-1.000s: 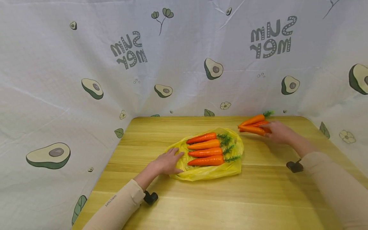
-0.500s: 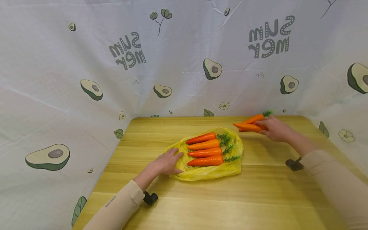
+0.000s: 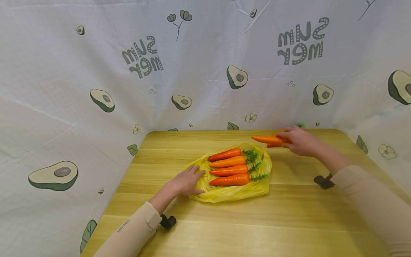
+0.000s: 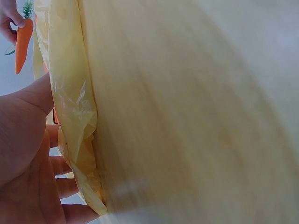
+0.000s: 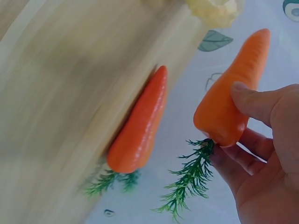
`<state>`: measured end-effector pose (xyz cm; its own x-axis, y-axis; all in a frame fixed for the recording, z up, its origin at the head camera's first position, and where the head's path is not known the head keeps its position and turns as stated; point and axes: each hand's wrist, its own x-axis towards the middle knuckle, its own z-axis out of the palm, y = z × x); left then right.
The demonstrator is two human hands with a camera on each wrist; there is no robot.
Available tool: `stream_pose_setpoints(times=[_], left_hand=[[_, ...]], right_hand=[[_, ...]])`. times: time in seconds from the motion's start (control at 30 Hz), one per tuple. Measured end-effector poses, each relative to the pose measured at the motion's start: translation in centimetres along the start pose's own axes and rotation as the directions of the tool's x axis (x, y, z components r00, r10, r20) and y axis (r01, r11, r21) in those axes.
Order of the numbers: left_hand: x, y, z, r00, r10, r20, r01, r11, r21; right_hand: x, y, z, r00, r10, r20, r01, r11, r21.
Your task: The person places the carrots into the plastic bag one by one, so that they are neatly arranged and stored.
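My right hand (image 3: pixel 302 141) pinches an orange carrot (image 3: pixel 266 139) between thumb and fingers, raised off the table. Its tip points left in the head view, and its green top (image 5: pixel 189 177) hangs down in the right wrist view. Below it lies a red-orange carrot (image 5: pixel 139 126), apparently with another carrot mostly hidden against it. My left hand (image 3: pixel 187 181) rests with spread fingers on the left edge of a yellow plastic bag (image 3: pixel 237 195); in the left wrist view the fingers go behind the bag's rim. Several carrots (image 3: pixel 229 170) lie in a row on the bag, leafy tops to the right.
The wooden table (image 3: pixel 224 228) ends at the back against a white curtain (image 3: pixel 205 53) printed with avocados and letters. The curtain also closes both sides. A small black camera (image 3: pixel 168 221) sits at the left wrist, another camera (image 3: pixel 323 182) at the right.
My right hand has picked up the orange carrot from the pile at the back right and moved it slightly left and up. My left hand and the row of carrots have stayed put.
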<state>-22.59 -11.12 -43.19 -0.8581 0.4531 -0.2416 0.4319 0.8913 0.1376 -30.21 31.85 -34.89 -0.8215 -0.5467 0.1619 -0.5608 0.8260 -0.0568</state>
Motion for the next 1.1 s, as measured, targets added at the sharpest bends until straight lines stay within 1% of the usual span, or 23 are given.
stream_pose_setpoints(times=[0.17,0.3,0.5,0.63,0.7,1.0,1.1], left_hand=[[-0.1,0.0,-0.1,1.0,0.001,-0.007,-0.001,1.0,0.011],[-0.1,0.0,-0.1,1.0,0.003,-0.005,-0.003,1.0,0.011],[0.0,0.0,-0.1,1.0,0.002,0.0,-0.002,1.0,0.013],[0.0,0.0,-0.1,1.0,0.002,-0.003,-0.002,1.0,0.017],[0.0,0.0,-0.1,1.0,0.0,-0.002,0.0,1.0,0.017],[0.1,0.0,0.0,1.0,-0.001,0.007,0.001,1.0,0.012],[0.1,0.1,0.0,1.0,-0.005,0.008,0.005,1.0,0.015]], right_hand=[[0.5,-1.3,-0.3,1.0,0.009,0.007,-0.009,0.999,0.031],[0.8,-2.1,-0.3,1.0,-0.001,0.004,0.001,0.999,0.035],[1.4,-2.9,-0.3,0.999,-0.048,-0.023,0.048,0.999,0.021],[1.9,-3.4,-0.2,0.996,-0.08,-0.026,0.08,0.997,0.011],[2.1,-3.6,0.0,0.995,-0.093,-0.024,0.094,0.995,0.017],[3.1,-4.5,0.7,0.994,-0.107,0.0,0.107,0.993,0.048],[3.5,-4.9,0.9,0.991,-0.131,0.0,0.131,0.99,0.047]])
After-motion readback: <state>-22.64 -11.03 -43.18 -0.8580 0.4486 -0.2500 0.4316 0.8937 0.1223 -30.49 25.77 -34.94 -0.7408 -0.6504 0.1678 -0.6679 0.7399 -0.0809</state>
